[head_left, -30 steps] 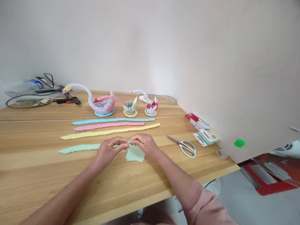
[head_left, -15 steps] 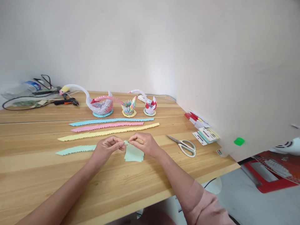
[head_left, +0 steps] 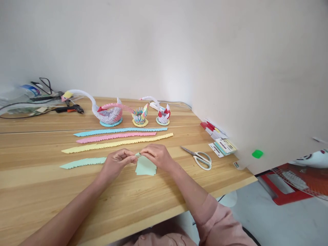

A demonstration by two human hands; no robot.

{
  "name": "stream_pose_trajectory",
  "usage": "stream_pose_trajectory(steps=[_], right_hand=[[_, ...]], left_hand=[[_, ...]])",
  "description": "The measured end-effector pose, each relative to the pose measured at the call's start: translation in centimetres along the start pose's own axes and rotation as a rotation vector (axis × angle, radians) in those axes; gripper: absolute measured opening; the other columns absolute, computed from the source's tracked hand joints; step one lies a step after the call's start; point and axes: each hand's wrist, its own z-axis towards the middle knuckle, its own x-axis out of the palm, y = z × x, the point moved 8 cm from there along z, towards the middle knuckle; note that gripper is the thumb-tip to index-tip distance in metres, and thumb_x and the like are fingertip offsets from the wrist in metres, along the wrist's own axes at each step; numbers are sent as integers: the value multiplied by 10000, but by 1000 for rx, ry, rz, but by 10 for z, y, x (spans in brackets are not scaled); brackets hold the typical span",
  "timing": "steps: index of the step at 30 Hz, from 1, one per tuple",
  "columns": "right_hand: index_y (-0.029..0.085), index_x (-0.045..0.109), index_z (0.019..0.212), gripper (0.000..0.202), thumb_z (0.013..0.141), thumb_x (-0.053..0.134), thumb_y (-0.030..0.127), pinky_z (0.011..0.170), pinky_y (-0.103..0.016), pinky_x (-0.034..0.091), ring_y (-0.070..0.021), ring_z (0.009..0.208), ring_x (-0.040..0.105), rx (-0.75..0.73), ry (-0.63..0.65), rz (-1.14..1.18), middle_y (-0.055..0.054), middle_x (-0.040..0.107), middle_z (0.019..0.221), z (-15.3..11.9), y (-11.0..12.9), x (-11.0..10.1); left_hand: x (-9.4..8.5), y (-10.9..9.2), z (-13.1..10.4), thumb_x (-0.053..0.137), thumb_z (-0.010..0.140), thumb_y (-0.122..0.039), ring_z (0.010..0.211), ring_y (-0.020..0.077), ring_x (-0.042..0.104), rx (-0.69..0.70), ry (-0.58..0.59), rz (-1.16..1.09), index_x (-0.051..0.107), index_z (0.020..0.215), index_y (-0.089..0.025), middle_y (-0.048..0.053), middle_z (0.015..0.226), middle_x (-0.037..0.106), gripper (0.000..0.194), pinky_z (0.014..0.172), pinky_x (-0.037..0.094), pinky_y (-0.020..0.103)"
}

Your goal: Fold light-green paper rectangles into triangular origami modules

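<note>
My left hand (head_left: 120,163) and my right hand (head_left: 158,156) meet over the table, each pinching a small folded piece of pale green paper (head_left: 138,154) between thumb and fingers. Most of that piece is hidden by the fingertips. Just below it, a stack of pale green paper sheets (head_left: 146,166) lies on the wood. Left of my left hand runs a row of interlocked pale green folded pieces (head_left: 82,163), its right end covered by the hand. Beyond lie similar yellow (head_left: 118,142), pink (head_left: 115,137) and blue (head_left: 120,131) folded-paper strips.
Scissors (head_left: 198,158) lie right of my hands. Paper packs (head_left: 222,147) and red pens (head_left: 210,127) rest by the right wall. Folded-paper swans (head_left: 112,114) stand behind the strips. A black glue gun (head_left: 68,108) and cables sit at far left. The wooden table (head_left: 115,208) ends near my body.
My fingers have shifted slightly on the small green paper piece, the right-hand fingers now closing more over it. The whole view has tilted a little; the objects on the table stay put.
</note>
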Motion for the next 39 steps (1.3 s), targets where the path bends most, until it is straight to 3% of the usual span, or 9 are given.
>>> stream_pose_trajectory(steps=[10, 15, 21, 27, 30, 35, 39], right_hand=[[185, 588, 840, 158, 880, 443, 233, 655, -227, 422, -128, 721, 585, -20, 83, -73, -41, 661, 788, -3, 0, 7], [189, 591, 836, 199, 899, 408, 238, 651, -237, 424, -135, 713, 585, -58, 32, -129, -49, 660, 763, -3, 5, 5], [184, 613, 829, 192, 895, 454, 268, 666, -238, 435, -135, 700, 597, -20, -9, -64, -47, 673, 763, -2, 0, 2], [183, 584, 828, 131, 873, 466, 218, 642, -218, 412, -123, 695, 575, 26, 92, -61, -33, 656, 779, -2, -5, 7], [179, 572, 821, 103, 854, 476, 195, 630, -210, 395, -118, 683, 562, 34, 143, -74, -24, 645, 762, -3, -5, 9], [174, 578, 815, 108, 849, 481, 207, 638, -199, 378, -109, 689, 560, 46, 222, -52, -18, 649, 774, -4, -4, 13], [171, 590, 811, 104, 837, 491, 192, 640, -196, 371, -106, 687, 551, 67, 257, -34, -15, 645, 765, -4, -4, 16]], left_hand=[[5, 8, 3, 666, 680, -435, 657, 186, 646, -19, 22, -6, 647, 708, -169, 44, 671, 704, 268, 655, 527, 307], [9, 11, 2, 620, 737, -431, 661, 174, 649, -50, 67, -100, 643, 723, -168, 41, 695, 706, 264, 663, 522, 299], [6, 11, 2, 633, 741, -383, 669, 163, 635, -42, 43, -115, 650, 714, -164, 45, 715, 708, 221, 680, 511, 291], [7, 12, 3, 641, 728, -395, 664, 170, 646, -40, 57, -85, 655, 740, -177, 29, 691, 708, 219, 676, 524, 295], [5, 8, 3, 628, 738, -390, 721, 195, 661, 34, 50, 35, 672, 832, -189, 39, 758, 719, 226, 689, 525, 308], [6, -16, -2, 612, 773, -307, 750, 174, 639, 348, 38, 335, 687, 784, -202, 31, 802, 712, 130, 690, 481, 257], [10, -21, -6, 558, 817, -294, 690, 145, 614, 411, 67, 424, 660, 767, -200, 14, 756, 694, 148, 643, 453, 228]])
